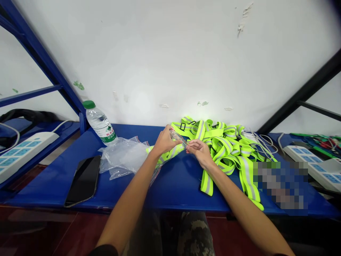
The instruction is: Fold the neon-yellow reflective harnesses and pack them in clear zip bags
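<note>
Between my hands is a clear zip bag (179,137), its edge pinched from both sides. My left hand (165,142) grips the bag's upper left part. The fingers of my right hand (199,152) close on its right corner. Inside or just behind the bag, folded neon yellow-green reflective strap (170,153) shows under my left wrist; the overlap hides which. A tangled heap of reflective straps (226,145) with grey stripes and black buckles lies beside my right hand. Left of my left forearm, several flat clear zip bags (124,156) lie overlapping.
A water bottle (99,122) with a green cap stands at the back left of the blue table (181,188). A black phone (84,181) lies at the front left. Power strips (26,151) and cables sit on the neighbouring surfaces. A blurred patch (281,186) covers the right side.
</note>
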Motion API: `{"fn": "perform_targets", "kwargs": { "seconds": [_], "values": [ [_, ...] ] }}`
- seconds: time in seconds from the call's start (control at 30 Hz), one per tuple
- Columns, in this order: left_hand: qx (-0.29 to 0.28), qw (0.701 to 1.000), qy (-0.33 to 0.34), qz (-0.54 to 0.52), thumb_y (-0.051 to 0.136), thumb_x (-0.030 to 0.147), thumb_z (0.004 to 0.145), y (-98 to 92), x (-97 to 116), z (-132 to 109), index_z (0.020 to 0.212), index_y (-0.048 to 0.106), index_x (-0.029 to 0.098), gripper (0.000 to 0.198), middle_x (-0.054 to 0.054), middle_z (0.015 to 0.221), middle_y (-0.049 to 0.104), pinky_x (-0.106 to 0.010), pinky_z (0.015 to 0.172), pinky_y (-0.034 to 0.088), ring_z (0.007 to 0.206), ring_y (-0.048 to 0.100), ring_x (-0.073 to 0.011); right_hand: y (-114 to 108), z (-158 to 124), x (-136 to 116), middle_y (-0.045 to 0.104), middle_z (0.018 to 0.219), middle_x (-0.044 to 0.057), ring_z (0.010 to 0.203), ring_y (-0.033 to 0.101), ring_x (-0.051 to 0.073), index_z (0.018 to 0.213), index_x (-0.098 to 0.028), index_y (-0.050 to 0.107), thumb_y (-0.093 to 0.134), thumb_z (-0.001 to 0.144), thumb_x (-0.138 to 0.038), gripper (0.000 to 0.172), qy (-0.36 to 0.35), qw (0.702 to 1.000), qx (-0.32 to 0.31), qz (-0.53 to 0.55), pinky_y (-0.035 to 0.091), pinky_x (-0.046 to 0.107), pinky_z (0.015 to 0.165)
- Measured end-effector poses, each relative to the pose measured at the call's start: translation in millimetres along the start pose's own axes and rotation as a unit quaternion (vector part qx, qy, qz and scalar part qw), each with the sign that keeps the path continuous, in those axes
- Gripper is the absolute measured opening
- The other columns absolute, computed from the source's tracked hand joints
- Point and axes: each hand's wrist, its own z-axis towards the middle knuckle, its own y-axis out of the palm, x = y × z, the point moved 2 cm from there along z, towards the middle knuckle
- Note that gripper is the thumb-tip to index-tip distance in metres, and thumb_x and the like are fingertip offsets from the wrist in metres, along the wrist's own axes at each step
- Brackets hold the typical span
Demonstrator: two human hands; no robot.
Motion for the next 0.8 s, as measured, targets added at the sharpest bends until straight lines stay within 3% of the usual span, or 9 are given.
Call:
{"fn": "perform_targets", "kwargs": {
  "seconds": [0.33,0.6,0.8],
  "values": [
    [0.013,1.000,-0.001,0.014,0.082,0.048,0.060,1.0,3.3,-2.5,0.102,0.043,0.022,0.063,0.004,0.077,0.059,-0.028,0.066,0.040,0.076,0.058,-0.0195,-2.3,0.4,-1.4,0.068,0.074,0.000,0.064,0.063,0.015,0.088,-0.019,0.065,0.088,0.055,-0.042,0.046,-0.019,1.000,0.007,-0.016,0.055,0.032,0.064],
    [-0.004,1.000,0.011,0.004,0.082,0.043,0.062,5.3,5.9,-3.2,0.103,0.043,0.022,0.060,0.003,0.076,0.063,-0.030,0.071,0.043,0.078,0.063,-0.0217,-3.0,3.8,1.6,0.065,0.071,0.000,0.062,0.060,0.014,0.085,-0.019,0.065,0.088,0.053,-0.046,0.048,-0.037,0.998,0.009,-0.056,0.053,0.030,0.059],
    [-0.003,1.000,0.009,0.017,0.082,0.043,0.063,5.6,8.6,-4.3,0.103,0.043,0.022,0.060,0.003,0.077,0.062,-0.030,0.070,0.042,0.079,0.062,-0.0220,-2.0,4.1,3.0,0.066,0.073,0.001,0.064,0.061,0.014,0.088,-0.017,0.068,0.090,0.049,-0.044,0.053,-0.006,0.999,0.012,-0.041,0.053,0.031,0.061]
  ]
}}
